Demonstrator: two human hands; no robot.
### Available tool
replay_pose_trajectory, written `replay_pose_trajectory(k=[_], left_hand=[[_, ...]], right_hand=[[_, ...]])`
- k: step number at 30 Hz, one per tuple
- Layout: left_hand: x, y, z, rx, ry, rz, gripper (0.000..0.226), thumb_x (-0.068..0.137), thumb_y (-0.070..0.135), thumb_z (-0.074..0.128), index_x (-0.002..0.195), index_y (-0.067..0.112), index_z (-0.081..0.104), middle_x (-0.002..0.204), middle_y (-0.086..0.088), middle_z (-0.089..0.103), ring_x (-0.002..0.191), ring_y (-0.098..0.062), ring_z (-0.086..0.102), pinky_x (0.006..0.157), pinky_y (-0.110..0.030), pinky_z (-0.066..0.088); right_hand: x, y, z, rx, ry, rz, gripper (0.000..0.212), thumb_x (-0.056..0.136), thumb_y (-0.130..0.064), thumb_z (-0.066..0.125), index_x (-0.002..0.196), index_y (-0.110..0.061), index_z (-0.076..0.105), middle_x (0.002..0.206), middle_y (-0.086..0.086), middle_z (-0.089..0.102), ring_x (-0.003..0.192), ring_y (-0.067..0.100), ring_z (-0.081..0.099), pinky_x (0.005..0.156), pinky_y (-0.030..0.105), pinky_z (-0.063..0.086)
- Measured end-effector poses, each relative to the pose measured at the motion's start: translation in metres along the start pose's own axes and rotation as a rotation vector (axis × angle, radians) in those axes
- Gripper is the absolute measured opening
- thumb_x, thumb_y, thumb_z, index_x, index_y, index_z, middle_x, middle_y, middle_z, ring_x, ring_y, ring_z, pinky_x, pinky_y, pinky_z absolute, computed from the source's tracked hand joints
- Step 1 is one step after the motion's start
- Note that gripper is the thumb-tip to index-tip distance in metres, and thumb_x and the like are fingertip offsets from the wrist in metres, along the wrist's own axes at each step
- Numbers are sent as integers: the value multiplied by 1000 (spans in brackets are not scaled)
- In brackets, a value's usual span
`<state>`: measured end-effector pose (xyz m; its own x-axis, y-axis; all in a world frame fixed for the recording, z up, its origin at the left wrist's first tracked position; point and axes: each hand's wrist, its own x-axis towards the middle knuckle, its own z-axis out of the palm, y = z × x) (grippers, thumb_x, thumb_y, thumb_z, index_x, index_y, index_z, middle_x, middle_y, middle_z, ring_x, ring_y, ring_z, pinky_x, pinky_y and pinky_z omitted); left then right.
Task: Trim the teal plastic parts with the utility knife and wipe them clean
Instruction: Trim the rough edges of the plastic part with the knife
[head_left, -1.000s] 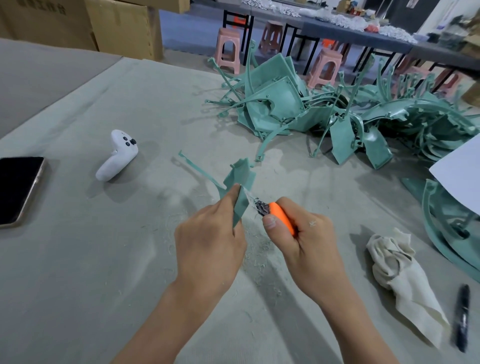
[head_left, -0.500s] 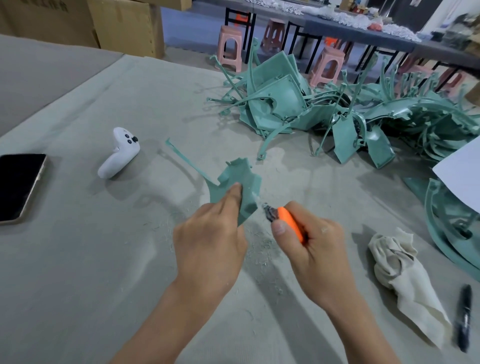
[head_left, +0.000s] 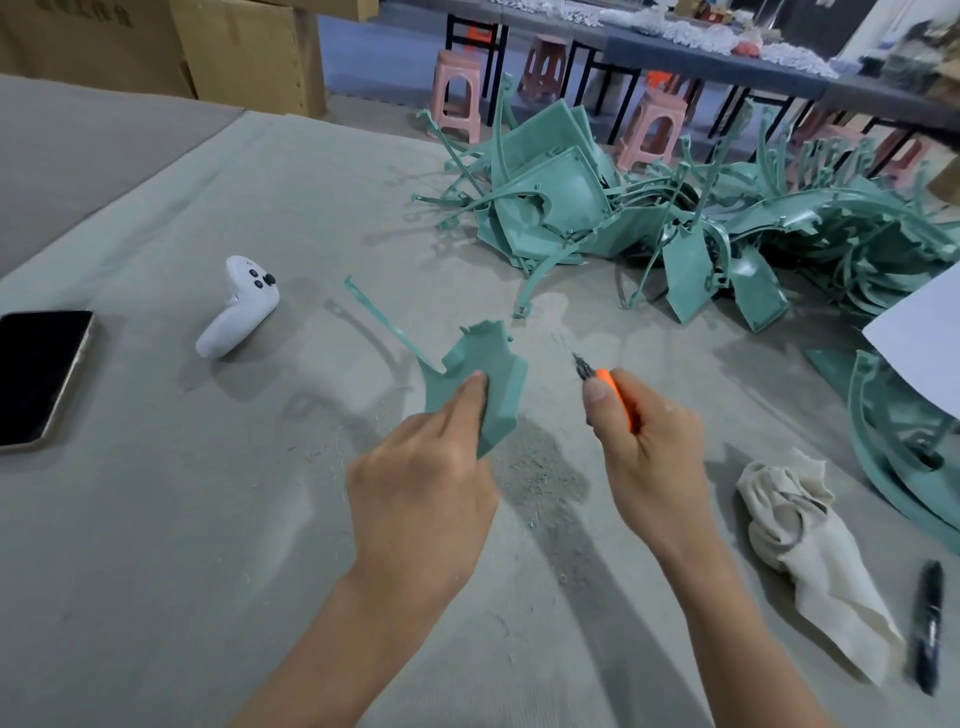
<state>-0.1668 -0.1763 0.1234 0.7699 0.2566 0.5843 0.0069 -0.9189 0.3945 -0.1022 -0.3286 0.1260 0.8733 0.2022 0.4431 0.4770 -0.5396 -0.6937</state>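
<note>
The left hand (head_left: 421, 483) pinches the teal part (head_left: 488, 374) at its lower edge, thumb laid up its face and fingers curled behind. The right hand (head_left: 649, 452), just right of that part and clear of it, grips the utility knife (head_left: 615, 392) in a fist, tip pointing away. Both bare forearms reach in from below the part.

The teal part (head_left: 498, 364) looked like smooth moulded plastic with a dull satin sheen, as did the heap of teal parts (head_left: 561, 208) behind it. The utility knife (head_left: 621, 402) had a bright orange plastic handle and a dark metal tip (too small to judge its finish). The table cover (head_left: 156, 519) was matt grey cloth, faintly ribbed. The rag (head_left: 800, 525) was crumpled cream woven cloth. The controller (head_left: 236, 317) was glossy white plastic, the phone (head_left: 36, 374) glossy black, the sheet (head_left: 924, 343) matt white paper.
</note>
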Motion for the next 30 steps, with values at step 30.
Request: replay_pose_trajectory(k=[30], left_hand=[[-9,4,18,81,116,104,43,73,9,58,113,6,71,86,5,73,75,-16,56,45,-20,32]], right_hand=[[-41,-43,23,482,49,321,30,67,-56,78,86,-33,74,61,19,61,48,27,49,49,37,43]])
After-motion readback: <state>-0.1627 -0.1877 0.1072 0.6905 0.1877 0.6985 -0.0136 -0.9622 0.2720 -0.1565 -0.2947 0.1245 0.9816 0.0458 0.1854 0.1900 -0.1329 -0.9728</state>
